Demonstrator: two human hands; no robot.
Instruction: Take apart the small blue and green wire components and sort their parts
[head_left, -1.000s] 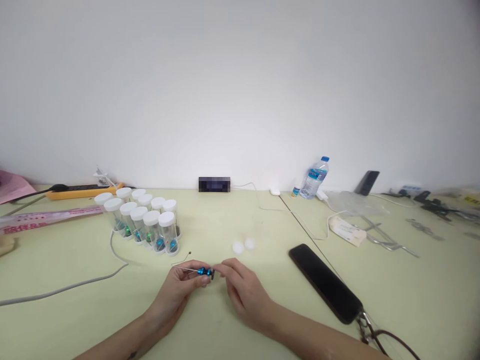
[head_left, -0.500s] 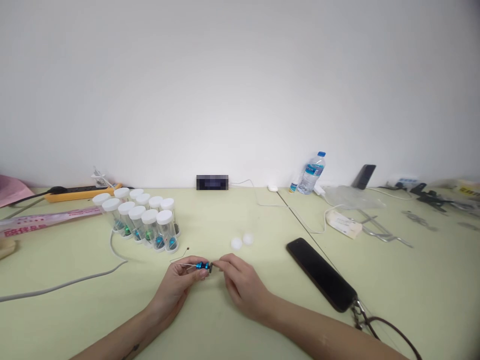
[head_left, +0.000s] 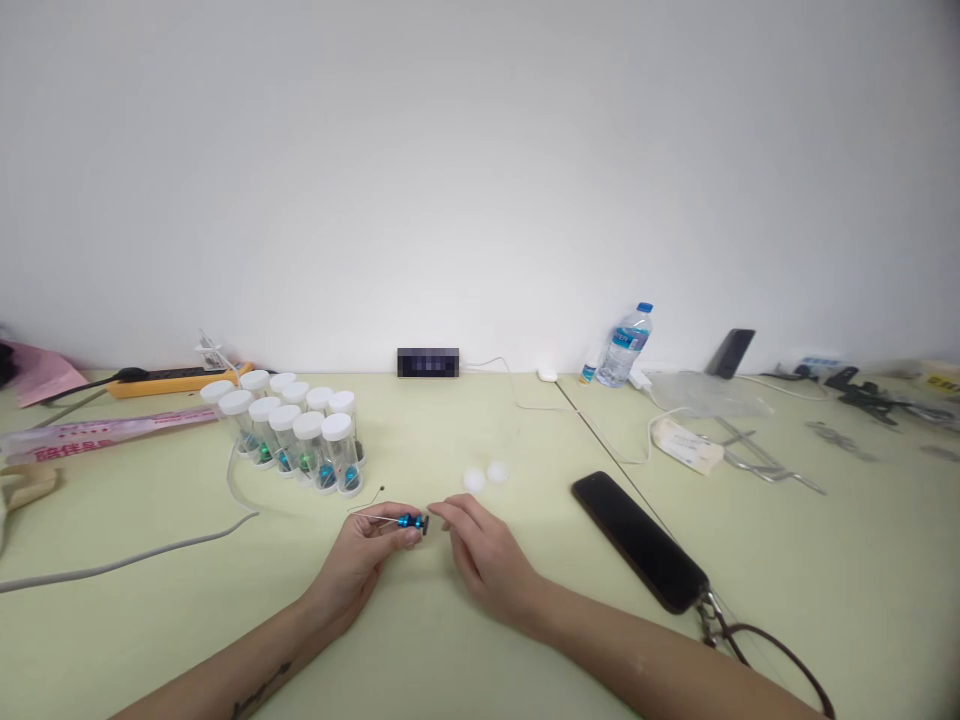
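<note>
Here's the left hand, off to the left of the black phone that lies on the table, and it's pinching: thumb below, fingers behind, closed on a small blue piece that pokes out past the fingertips on the side facing the phone. A thin bent wire runs from that piece back over the hand, doubling round to a little dark tip, and at the opposite end sits a dark knob.

Over to the right hand, between the blue piece and the phone: fingers half curled and bunched together, the index reaching right up by that knob. Touching it, or just shy? Cannot tell from here, nor whether those fingertips have anything tiny between them.

Two white round pieces sit side by side, left of the phone's far end. Well left of the phone, a cluster of white-lidded tubes stands upright, blue and green bits showing low inside. Beyond the phone, by the wall, there's a blue-capped water bottle; nearer the phone lies a pale packet, and from the phone's near end loops a dark cord.
</note>
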